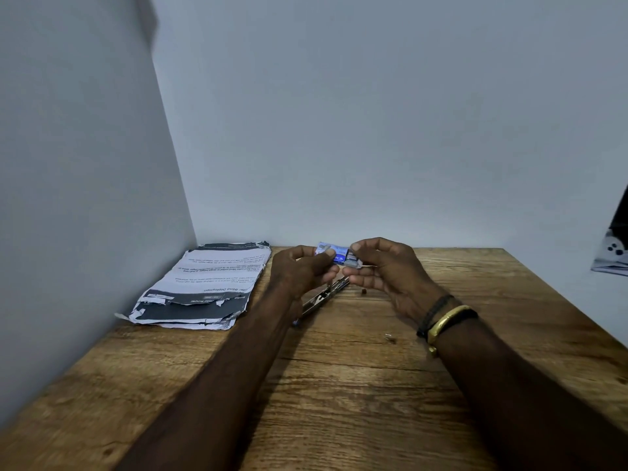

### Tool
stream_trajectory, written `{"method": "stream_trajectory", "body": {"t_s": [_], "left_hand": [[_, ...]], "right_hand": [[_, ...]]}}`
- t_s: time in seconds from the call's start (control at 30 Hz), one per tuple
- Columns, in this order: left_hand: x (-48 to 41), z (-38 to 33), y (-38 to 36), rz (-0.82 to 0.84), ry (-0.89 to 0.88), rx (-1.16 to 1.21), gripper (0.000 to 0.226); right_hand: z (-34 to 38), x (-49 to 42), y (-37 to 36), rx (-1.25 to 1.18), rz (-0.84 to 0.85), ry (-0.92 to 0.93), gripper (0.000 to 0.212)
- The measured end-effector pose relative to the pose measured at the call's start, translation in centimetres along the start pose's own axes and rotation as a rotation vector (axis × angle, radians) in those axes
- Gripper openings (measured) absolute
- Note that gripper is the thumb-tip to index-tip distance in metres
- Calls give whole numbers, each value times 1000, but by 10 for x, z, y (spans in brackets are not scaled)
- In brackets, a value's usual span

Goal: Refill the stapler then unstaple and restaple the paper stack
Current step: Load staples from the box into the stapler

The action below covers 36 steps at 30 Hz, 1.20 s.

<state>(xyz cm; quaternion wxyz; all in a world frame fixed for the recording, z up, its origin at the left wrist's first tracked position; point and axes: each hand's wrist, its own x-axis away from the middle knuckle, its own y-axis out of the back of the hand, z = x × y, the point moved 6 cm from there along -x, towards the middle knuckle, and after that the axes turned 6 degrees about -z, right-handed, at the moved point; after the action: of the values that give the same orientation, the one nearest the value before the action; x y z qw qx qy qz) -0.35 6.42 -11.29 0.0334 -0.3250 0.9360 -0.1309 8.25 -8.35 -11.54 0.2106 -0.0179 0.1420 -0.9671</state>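
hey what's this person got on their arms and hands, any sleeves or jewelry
No sleeves show; both forearms are bare. The right wrist carries a gold bangle and a thin black braided band beside it. The left hand and right hand wear no gloves.

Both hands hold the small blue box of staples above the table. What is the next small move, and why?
Probably the right hand should draw a strip of staples out of the staple box, which the left hand steadies. The box looks open at its right end, and the stapler lies opened on the table beneath, seemingly ready for loading.
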Motion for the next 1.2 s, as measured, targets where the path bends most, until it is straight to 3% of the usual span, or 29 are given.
{"method": "stream_trajectory", "body": {"t_s": [0.1,0.3,0.57,0.93,1.2], "left_hand": [[-3,1,2,-5,7,9,23],[-6,1,4,-13,2,3,15],[-6,-1,7,-41,-8,-25,19],[-2,0,5,-23,-35,-125,29],[2,3,4,-16,-11,-153,26]], "right_hand": [[1,0,2,25,10,12,2],[8,-1,4,207,29,174,16],[29,6,3,791,-107,546,12],[40,10,-2,1127,-33,593,13],[37,19,-10,1369,14,723,15]]}}
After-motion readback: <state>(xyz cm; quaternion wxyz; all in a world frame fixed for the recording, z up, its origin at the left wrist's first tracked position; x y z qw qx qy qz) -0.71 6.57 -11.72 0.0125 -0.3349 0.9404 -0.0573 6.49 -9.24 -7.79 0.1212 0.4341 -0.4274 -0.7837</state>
